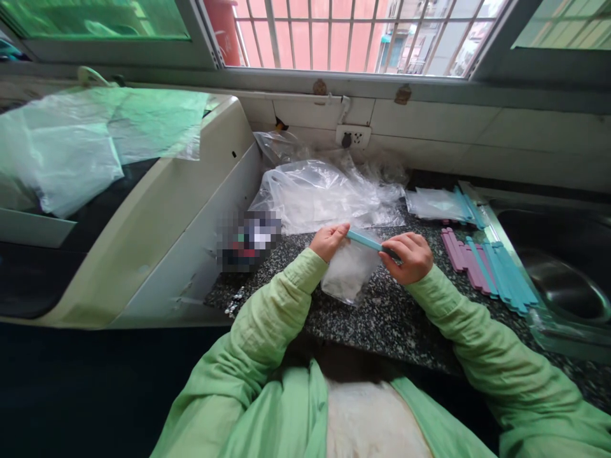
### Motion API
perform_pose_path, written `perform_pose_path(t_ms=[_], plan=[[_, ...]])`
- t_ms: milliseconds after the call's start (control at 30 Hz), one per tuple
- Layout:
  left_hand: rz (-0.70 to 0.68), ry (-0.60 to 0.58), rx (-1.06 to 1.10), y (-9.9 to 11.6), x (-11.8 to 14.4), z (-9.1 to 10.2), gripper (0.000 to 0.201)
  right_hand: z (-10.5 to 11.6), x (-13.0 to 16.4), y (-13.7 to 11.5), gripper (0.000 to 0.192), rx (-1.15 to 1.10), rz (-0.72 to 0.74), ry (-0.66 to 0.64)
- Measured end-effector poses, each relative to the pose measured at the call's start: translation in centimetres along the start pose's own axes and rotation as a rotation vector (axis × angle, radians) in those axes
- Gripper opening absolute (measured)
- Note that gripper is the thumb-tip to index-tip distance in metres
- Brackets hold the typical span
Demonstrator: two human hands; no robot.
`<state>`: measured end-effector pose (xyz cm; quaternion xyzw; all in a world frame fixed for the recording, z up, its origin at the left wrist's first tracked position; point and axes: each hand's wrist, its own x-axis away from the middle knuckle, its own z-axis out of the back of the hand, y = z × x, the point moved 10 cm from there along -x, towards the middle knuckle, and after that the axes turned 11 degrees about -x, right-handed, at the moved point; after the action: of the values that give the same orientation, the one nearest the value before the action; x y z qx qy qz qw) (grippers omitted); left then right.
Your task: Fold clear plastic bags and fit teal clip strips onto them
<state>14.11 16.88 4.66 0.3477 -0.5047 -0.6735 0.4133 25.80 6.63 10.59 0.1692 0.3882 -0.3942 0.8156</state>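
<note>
From the head camera, both hands meet over the speckled table [382, 318], just in front of the body. The left hand [328, 240] is closed in a pinch, its fingertips gripping one end of a teal sealing strip [363, 240], and the right hand [409, 256] is curled shut around the other end, so the strip spans the narrow gap between them. Its long axis runs nearly level from left to right, dipping slightly toward the right hand. Below the strip hangs a small clear plastic bag [347, 273], its mouth along the strip and its body drooping toward the table edge; whether the strip is fully seated on the bag cannot be told. Both hands are equally close to the strip, each at its own end. Beyond the hands, toward the wall, lies a heap of clear plastic bags [324, 194]. To the right, well apart from the right hand, a row of pink and teal strips [487, 270] lies on the table beside a steel sink [563, 280]. To the left stands a cream-coloured appliance [157, 210] with plastic sheeting [71, 146] on top.
</note>
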Motion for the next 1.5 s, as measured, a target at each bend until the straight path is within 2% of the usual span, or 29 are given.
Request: perform_pose_path(t_ms=[367,900,1267,1500], plan=[[-0.045,-0.02,0.02,-0.5,0.1,-0.8,0.056,0.5,-0.1,-1.5,0.014,0.049,0.111,0.004],[-0.015,-0.05,0.136,-0.8,0.2,-1.6,0.058,0.8,0.3,-1.5,0.013,0.054,0.127,0.017],[0.018,-0.04,0.201,-1.3,0.1,-1.7,0.048,0.9,0.1,-1.5,0.013,0.033,0.132,0.013],[0.018,-0.038,0.215,-1.4,0.0,-1.8,0.053,1.0,0.1,-1.6,0.012,0.01,0.131,0.017]])
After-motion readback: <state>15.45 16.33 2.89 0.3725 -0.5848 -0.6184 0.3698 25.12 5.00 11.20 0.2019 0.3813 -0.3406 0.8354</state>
